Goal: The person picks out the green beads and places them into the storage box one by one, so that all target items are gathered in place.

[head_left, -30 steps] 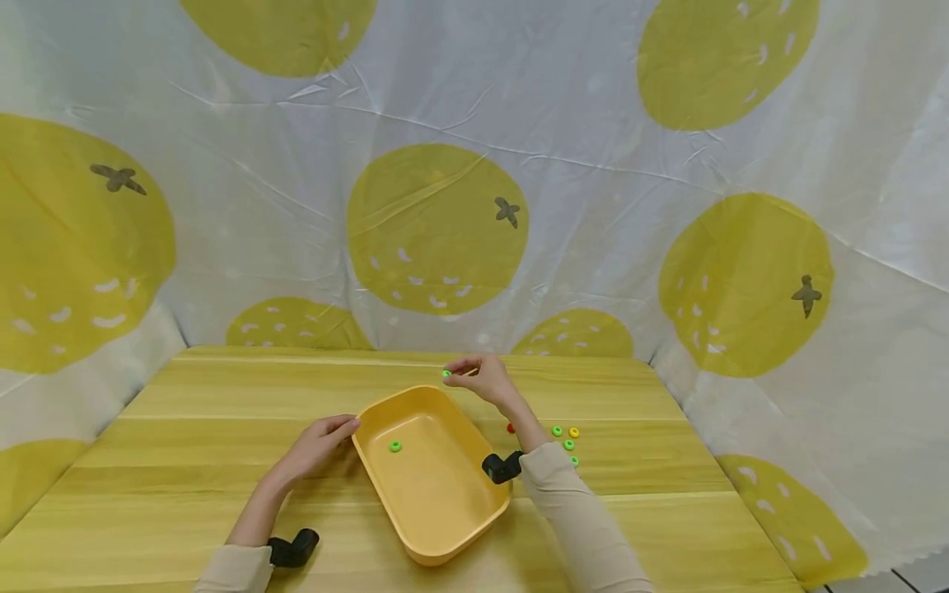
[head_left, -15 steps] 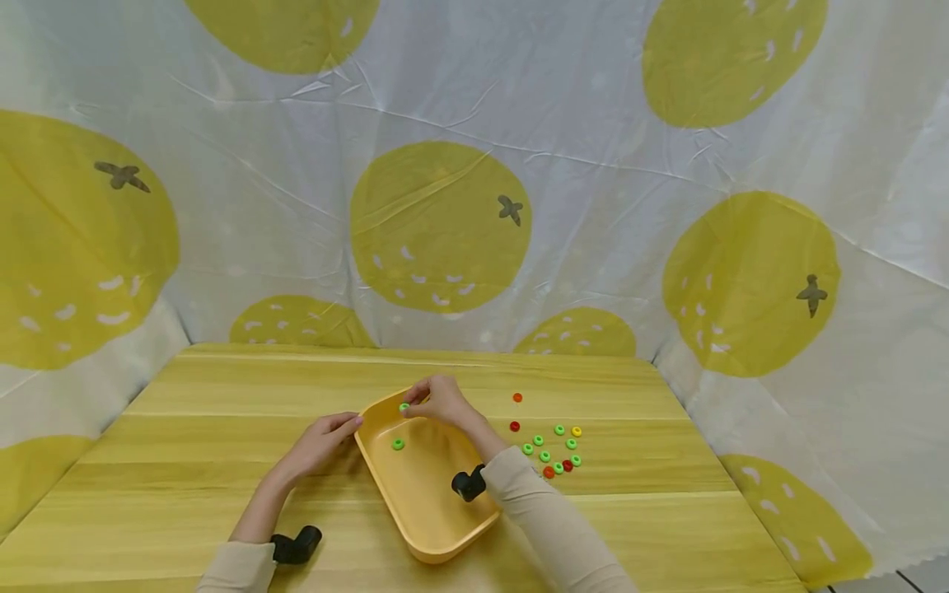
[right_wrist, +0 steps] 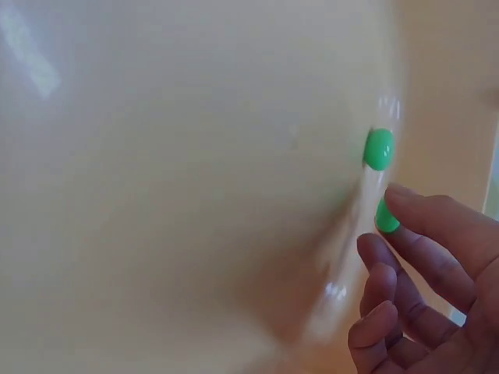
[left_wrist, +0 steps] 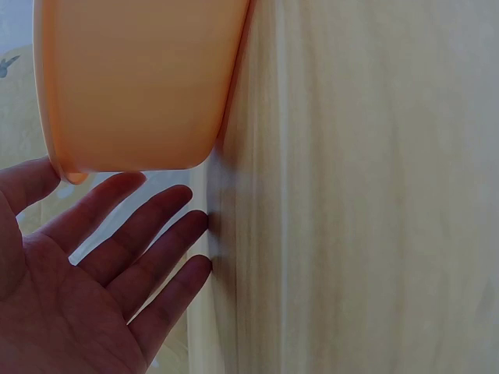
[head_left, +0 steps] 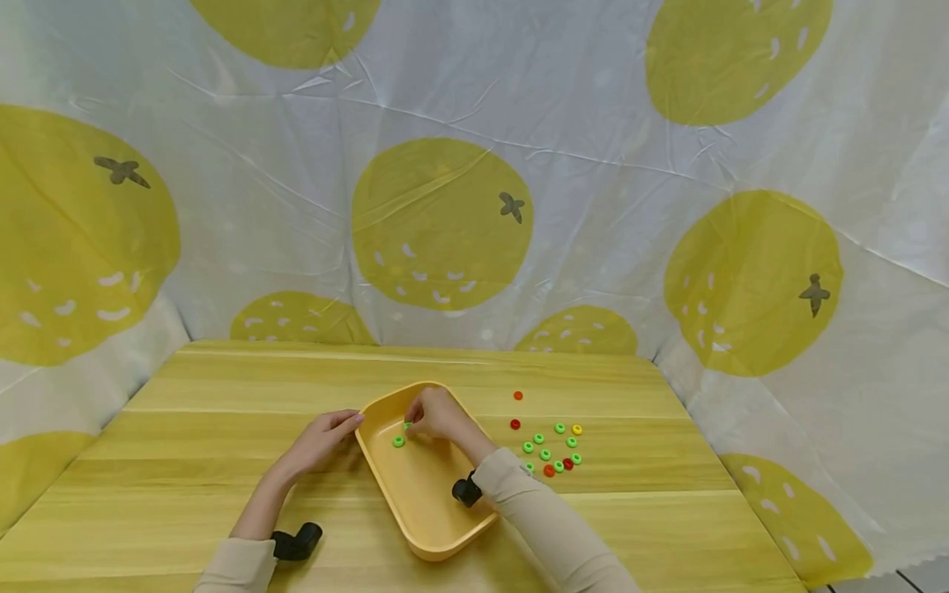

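My right hand [head_left: 439, 416] reaches into the yellow plastic tray [head_left: 411, 486] near its far left end. Between thumb and index finger it pinches a green ring-shaped bead [right_wrist: 387, 218], held close to the tray wall. Beside it, a second green bead [right_wrist: 379, 149] lies inside along the tray's bottom edge. My left hand [head_left: 320, 441] is at the tray's left corner, the thumb touching the rim. In the left wrist view its other fingers [left_wrist: 160, 269] extend fairly straight and spread, by the tray's outer wall [left_wrist: 140, 93].
Right of the tray, several loose beads are scattered on the wooden table [head_left: 645, 535], including a yellow bead [head_left: 577, 430], a dark red bead [head_left: 515, 424] and an orange bead [head_left: 518, 395]. A fruit-patterned cloth [head_left: 593, 231] hangs behind the table.
My right hand has moved left and down over the far rim into the tray, carrying the green bead. More loose beads have come into sight. The left hand stays at the corner.
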### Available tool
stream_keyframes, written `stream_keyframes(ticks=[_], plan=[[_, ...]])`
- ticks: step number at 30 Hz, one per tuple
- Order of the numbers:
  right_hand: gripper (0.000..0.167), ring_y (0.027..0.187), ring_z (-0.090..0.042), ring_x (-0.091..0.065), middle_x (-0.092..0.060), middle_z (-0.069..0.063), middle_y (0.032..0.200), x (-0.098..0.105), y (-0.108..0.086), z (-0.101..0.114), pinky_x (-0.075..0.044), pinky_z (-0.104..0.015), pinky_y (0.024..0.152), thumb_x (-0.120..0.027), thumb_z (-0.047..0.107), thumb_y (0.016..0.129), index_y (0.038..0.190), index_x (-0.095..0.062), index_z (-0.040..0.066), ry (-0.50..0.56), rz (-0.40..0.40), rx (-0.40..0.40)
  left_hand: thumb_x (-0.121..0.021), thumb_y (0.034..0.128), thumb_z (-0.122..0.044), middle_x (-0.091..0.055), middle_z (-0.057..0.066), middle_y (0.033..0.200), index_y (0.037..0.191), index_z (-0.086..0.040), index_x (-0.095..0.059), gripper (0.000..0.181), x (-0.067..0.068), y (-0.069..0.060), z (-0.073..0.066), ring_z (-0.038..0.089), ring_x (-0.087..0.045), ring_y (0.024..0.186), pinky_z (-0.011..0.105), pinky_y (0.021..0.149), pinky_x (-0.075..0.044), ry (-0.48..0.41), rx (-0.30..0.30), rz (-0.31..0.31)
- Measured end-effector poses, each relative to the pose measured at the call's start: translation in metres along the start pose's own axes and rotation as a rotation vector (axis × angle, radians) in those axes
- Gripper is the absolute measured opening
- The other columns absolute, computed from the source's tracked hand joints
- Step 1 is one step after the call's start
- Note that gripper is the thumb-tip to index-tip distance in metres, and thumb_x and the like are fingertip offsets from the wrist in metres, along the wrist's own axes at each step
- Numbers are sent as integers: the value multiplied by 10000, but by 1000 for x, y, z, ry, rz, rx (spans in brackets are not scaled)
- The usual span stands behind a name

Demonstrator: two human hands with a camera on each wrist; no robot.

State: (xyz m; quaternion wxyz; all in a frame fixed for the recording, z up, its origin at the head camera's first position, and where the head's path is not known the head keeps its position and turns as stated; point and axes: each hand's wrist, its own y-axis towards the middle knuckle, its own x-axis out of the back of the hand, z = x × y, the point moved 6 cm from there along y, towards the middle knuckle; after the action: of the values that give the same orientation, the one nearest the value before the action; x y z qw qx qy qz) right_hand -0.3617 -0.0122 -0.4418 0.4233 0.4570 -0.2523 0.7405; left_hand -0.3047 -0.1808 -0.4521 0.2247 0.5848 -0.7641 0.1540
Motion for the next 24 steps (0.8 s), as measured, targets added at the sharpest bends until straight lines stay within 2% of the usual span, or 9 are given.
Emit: stream_keyframes(ticks=[8,15,20,24], plan=[[100,572,-49,-519,-680,24,711,-5,-2,3,-424,-145,525,-786,189,761,815,-753,112,-28,10,-16,-402,1012,-328,-513,286,1322,1311,105,-477,531,0,0,0,435,-430,1280,536,1050,-383,-3,5,-1],[126,607,-48,-537,-684,25,743,-4,-2,2,-437,-141,550,-792,183,752,850,-753,115,-36,11,-13,-407,1010,-330,-500,294,1332,1316,116,-464,544,0,0,1,441,-419,1286,538,1057,-375,4,18,-9],[130,729,-89,-607,-715,-11,836,10,-4,4,-485,-151,642,-755,139,784,906,-751,93,-7,-20,25,-405,1012,-325,-519,281,1319,1305,100,-487,523,-1,0,-1,436,-429,1281,540,1055,-376,-4,-2,0],[159,825,-168,-655,-727,-57,885,29,-8,6,-511,-176,721,-747,122,794,934,-741,46,71,-63,66,-400,1012,-332,-477,299,1351,1316,108,-469,539,0,1,0,450,-398,1299,551,1064,-361,3,7,-3]])
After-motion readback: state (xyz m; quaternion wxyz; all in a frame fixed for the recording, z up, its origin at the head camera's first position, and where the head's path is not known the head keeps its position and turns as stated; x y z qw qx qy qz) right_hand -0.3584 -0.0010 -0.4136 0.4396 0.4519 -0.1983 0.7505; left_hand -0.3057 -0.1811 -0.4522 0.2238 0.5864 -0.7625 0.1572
